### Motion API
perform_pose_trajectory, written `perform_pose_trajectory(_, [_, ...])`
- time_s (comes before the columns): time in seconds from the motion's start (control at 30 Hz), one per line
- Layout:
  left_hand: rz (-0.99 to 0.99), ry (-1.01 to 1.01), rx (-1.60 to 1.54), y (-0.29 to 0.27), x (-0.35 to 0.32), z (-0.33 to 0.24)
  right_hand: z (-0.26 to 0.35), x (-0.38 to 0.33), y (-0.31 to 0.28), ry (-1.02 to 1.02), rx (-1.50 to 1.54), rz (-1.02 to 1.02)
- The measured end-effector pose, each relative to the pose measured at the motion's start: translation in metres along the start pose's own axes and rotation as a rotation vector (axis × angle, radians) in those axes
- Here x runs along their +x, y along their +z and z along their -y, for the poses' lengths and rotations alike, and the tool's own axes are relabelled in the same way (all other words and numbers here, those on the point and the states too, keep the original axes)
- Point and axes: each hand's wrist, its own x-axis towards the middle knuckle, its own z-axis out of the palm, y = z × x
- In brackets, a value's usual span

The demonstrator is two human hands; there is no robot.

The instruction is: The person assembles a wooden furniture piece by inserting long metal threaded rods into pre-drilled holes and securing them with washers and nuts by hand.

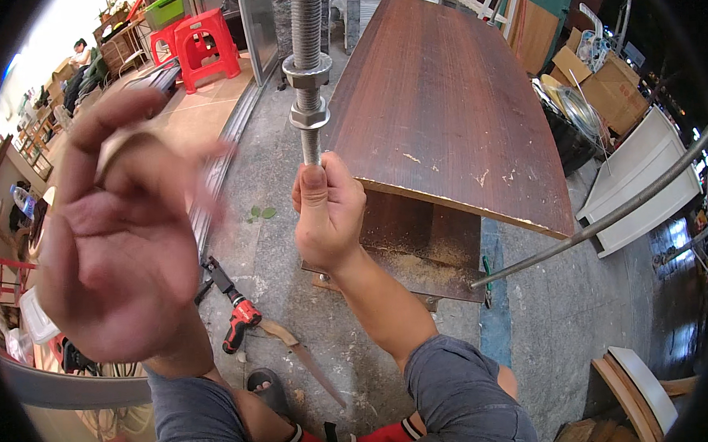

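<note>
My right hand [330,214] is closed around the lower end of an upright threaded rod [307,23], its thumb pressed along the metal. Just above that grip sits a hex nut [309,114], and higher up are a second nut and a wide washer [308,70]. Palm up and blurred by motion, my left hand [123,249] is raised to the left of the rod, fingers curved and apart, with nothing visible in it. Beyond the rod lies a dark brown wooden board [443,96], slanting over a lower panel [429,273] strewn with sawdust.
Another threaded rod [610,223] crosses at the right. On the floor lie a red-and-black power tool [241,319] and a handsaw [318,375]. Red stools [205,53] stand at the far left, near a seated person [81,57]. A white panel [636,182] leans at the right.
</note>
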Motion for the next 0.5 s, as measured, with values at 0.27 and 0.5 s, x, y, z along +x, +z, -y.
perform_pose_trajectory(0.27, [-0.101,-0.149,0.025,0.030,0.009,0.012,-0.001,-0.003,-0.005,0.003,-0.020,0.007])
perform_pose_trajectory(0.5, [-0.234,-0.131,0.175,0.036,0.013,0.023,0.004,-0.003,-0.001,0.014,-0.008,0.021])
